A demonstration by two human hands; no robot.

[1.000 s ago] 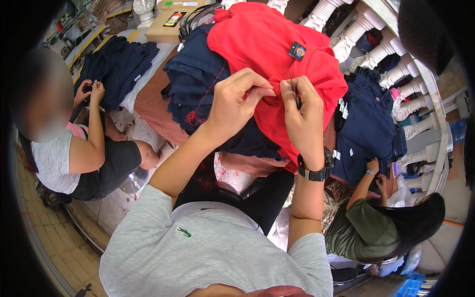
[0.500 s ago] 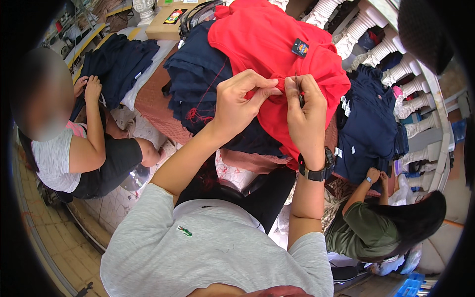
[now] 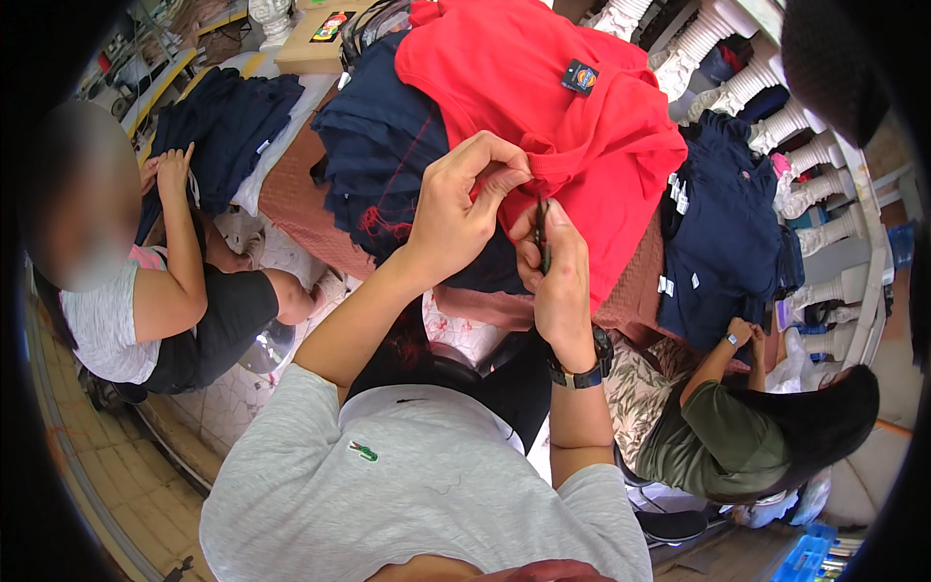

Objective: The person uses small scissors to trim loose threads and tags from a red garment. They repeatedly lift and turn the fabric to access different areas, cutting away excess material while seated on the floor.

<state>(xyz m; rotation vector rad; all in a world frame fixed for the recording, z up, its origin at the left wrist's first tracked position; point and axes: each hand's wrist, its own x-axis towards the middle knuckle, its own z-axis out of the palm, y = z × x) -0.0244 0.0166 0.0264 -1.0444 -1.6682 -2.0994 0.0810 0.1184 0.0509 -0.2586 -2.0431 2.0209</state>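
Observation:
A red garment (image 3: 621,136) with a dark hang tag (image 3: 580,77) lies spread over the pile in front of me. My left hand (image 3: 461,209) is closed in a pinch on the gathered edge of this garment; whether a loose thread is also between the fingertips is too small to see. Just below that edge, my right hand (image 3: 564,276) grips a small dark pair of thread snips (image 3: 543,238), its tip pointing up close to the red cloth. Left of the garment sits a stack of navy garments (image 3: 373,126), with tangled red threads (image 3: 381,218) hanging on it.
A brown cloth (image 3: 291,189) covers the table. On the left a person handles navy garments (image 3: 228,116); on the right another sits by a navy pile (image 3: 722,242). White balusters (image 3: 713,48) line the right side. A wooden box (image 3: 315,48) stands at the back.
My right hand has moved left and down with the snips, off the red cloth's fold and turned so the blades point up. My left hand has shifted slightly left, still pinching.

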